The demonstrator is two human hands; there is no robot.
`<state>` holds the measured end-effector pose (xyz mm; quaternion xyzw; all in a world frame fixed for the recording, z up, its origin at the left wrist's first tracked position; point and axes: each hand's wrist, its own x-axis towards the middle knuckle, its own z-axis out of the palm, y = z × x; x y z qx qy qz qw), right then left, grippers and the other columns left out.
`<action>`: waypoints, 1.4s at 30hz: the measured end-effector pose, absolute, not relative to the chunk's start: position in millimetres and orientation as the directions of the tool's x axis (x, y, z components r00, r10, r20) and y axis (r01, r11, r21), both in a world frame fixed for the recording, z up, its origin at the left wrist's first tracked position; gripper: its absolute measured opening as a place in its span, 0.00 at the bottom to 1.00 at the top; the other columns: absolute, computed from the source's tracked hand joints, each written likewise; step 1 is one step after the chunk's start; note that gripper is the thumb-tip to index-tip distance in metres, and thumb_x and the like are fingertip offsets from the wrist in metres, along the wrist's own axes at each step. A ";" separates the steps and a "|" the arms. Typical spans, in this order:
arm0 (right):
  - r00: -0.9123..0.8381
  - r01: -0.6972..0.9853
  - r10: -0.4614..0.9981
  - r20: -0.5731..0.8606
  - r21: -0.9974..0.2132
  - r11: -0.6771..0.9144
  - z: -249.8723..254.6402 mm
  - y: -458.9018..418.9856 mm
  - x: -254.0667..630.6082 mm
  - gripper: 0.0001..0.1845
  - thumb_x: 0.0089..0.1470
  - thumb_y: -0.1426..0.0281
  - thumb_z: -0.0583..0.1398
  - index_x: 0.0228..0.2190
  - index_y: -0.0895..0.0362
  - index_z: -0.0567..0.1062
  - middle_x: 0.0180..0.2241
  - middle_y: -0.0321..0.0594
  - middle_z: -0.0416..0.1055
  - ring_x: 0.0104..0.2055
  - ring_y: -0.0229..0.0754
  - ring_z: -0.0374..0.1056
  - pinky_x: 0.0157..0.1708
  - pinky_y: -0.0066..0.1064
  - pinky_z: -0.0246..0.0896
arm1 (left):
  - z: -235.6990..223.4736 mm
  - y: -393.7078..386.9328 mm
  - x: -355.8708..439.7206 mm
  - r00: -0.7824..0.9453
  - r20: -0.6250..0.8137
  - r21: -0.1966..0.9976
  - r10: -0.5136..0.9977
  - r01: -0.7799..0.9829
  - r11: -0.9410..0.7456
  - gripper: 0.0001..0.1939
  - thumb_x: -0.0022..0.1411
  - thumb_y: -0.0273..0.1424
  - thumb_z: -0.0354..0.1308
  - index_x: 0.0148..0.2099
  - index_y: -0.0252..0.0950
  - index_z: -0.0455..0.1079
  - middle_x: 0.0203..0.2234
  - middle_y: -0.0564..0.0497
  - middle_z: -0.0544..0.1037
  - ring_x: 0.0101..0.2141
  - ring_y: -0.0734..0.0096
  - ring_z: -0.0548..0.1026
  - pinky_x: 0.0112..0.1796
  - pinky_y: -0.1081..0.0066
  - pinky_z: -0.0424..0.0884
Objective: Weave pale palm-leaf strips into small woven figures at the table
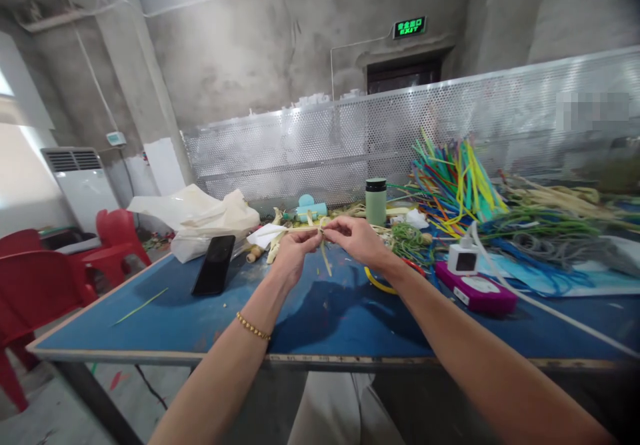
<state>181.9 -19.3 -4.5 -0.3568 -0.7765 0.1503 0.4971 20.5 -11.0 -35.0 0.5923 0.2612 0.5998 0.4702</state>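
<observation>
Above the blue table (pixel 165 325), my left hand (pixel 294 253) and my right hand (pixel 361 237) meet fingertip to fingertip. Both are closed in a pinch on a small piece of pale, yellowish plant-like strips. One loose strip (pixel 327 261) hangs down from between the fingers, and short ends stick up above them. My fingers cover most of the piece, so its shape is hard to make out. Just left of my left hand lie a folded white paper (pixel 266 234) and pale dry husk-like pieces (pixel 274 251). A yellow-handled tool (pixel 379 282) lies below my right wrist.
A black phone (pixel 215 265) and a crumpled whitish bag (pixel 215 221) are at left. Behind the hands stands a green jar (pixel 376 203). At right are colourful strips (pixel 457 188), a purple box (pixel 475 288), a white charger (pixel 463 259) and its cable (pixel 530 303).
</observation>
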 end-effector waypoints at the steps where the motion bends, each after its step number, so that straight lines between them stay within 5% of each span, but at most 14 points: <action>1: -0.248 0.386 0.715 0.654 -0.610 0.692 -5.6 -19.3 180.7 0.10 0.50 0.65 0.60 0.31 0.60 0.76 0.25 0.39 0.74 0.26 0.39 0.67 0.28 0.29 0.60 | -34.7 -11.7 20.9 0.143 0.468 0.870 0.872 -0.251 -0.426 0.14 0.46 0.34 0.67 0.36 0.32 0.79 0.30 0.46 0.80 0.29 0.73 0.70 0.31 0.72 0.61; 11: -0.220 0.515 0.610 0.761 -0.441 0.735 -7.6 -21.4 179.2 0.05 0.52 0.70 0.58 0.28 0.58 0.72 0.27 0.40 0.74 0.30 0.40 0.69 0.32 0.30 0.62 | -31.6 -15.3 21.4 0.053 0.438 0.880 0.898 -0.231 -0.416 0.13 0.45 0.35 0.67 0.33 0.32 0.78 0.28 0.47 0.79 0.28 0.72 0.70 0.31 0.71 0.61; 19: -0.263 0.550 0.599 0.757 -0.392 0.737 -11.8 -18.2 178.9 0.03 0.53 0.71 0.57 0.30 0.57 0.70 0.27 0.38 0.73 0.29 0.39 0.69 0.31 0.28 0.60 | -29.1 -20.0 20.5 0.212 0.437 0.873 0.874 -0.331 -0.357 0.13 0.49 0.37 0.65 0.28 0.30 0.75 0.20 0.51 0.73 0.20 0.79 0.65 0.24 0.73 0.60; 29: -0.360 0.600 0.534 0.765 -0.248 0.761 -13.3 -21.7 178.8 0.04 0.54 0.71 0.57 0.29 0.58 0.70 0.25 0.38 0.70 0.27 0.38 0.65 0.29 0.28 0.57 | -29.2 -20.5 21.0 0.253 0.359 0.893 0.898 -0.374 -0.251 0.18 0.51 0.42 0.63 0.28 0.29 0.71 0.19 0.50 0.72 0.18 0.75 0.69 0.23 0.72 0.66; 36: -0.510 0.601 0.281 0.813 0.103 0.792 -9.0 -27.9 180.1 0.12 0.52 0.75 0.58 0.41 0.57 0.74 0.40 0.47 0.68 0.44 0.47 0.61 0.44 0.38 0.56 | -29.1 -18.3 19.8 0.108 0.348 0.906 0.931 -0.294 -0.305 0.15 0.52 0.39 0.61 0.28 0.29 0.72 0.20 0.47 0.75 0.20 0.72 0.72 0.26 0.71 0.66; 42: -0.634 0.599 0.266 0.726 0.243 0.763 -12.3 -27.4 175.0 0.06 0.53 0.73 0.60 0.34 0.55 0.77 0.43 0.45 0.66 0.44 0.47 0.58 0.43 0.39 0.52 | -31.9 -17.7 21.4 0.083 0.366 0.908 0.927 -0.248 -0.337 0.14 0.50 0.37 0.62 0.25 0.28 0.73 0.17 0.48 0.73 0.19 0.73 0.69 0.24 0.71 0.67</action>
